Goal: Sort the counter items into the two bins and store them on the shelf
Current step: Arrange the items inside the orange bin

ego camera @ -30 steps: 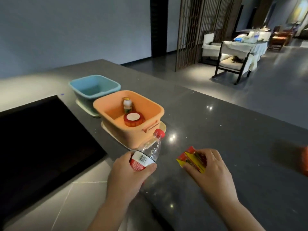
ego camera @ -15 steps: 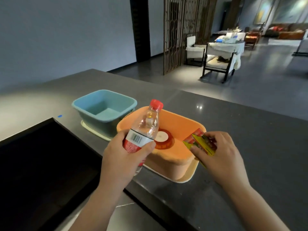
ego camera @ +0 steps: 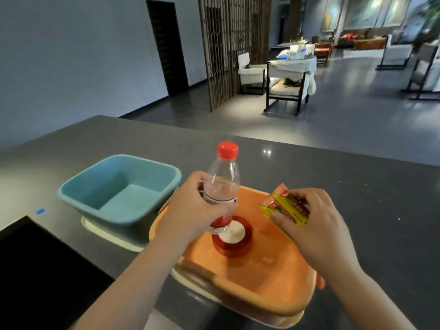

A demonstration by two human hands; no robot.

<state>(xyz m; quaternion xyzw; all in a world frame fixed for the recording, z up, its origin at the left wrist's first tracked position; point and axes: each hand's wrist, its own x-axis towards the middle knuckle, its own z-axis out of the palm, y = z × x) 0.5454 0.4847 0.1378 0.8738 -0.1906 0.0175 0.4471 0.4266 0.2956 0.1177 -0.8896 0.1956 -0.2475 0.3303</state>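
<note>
My left hand (ego camera: 190,208) grips a clear water bottle (ego camera: 223,177) with a red cap and red label, held upright over the orange bin (ego camera: 262,282). Its base hangs just above a round red tin with a white lid (ego camera: 232,236) that lies inside this bin. My right hand (ego camera: 316,222) pinches a red and yellow snack packet (ego camera: 285,204) over the bin's right rim. The blue bin (ego camera: 119,186) stands to the left with nothing in it. Both bins rest on cream lids on the dark grey counter (ego camera: 369,210).
A black inset panel (ego camera: 42,270) lies at the counter's near left. A small blue mark (ego camera: 41,211) sits on the counter left of the blue bin. Beyond the counter are chairs (ego camera: 285,86), a lattice screen and open floor.
Both hands have moved forward from the counter's near edge to above the orange bin, carrying the bottle and the packet. The bottle has been turned upright.
</note>
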